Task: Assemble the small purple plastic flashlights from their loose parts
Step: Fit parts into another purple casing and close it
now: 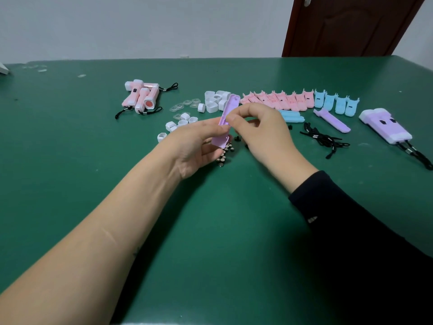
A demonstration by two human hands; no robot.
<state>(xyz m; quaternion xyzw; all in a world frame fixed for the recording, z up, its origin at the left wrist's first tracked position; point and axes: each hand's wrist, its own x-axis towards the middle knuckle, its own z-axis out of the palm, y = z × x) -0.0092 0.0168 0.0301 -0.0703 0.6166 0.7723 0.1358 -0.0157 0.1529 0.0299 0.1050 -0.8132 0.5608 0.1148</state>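
Note:
My left hand (pixel 199 146) grips a purple flashlight half-shell (pixel 228 111) by its lower end, tilted up and away over the green table (pixel 210 231). My right hand (pixel 262 130) pinches at the shell's middle with thumb and forefinger; what it pinches is too small to tell. Under my hands lies a pile of small button batteries (pixel 225 154). Another purple half-shell (pixel 331 119) lies to the right. Two assembled purple flashlights (pixel 386 125) with black lanyards sit at the far right.
Assembled pink flashlights (pixel 143 97) lie at the back left. White caps (pixel 214 100), small white rings (pixel 185 120) and clear lenses (pixel 185 104) sit behind my hands. Pink shells (pixel 278 99), blue shells (pixel 337 103) and black lanyards (pixel 323 139) lie to the right.

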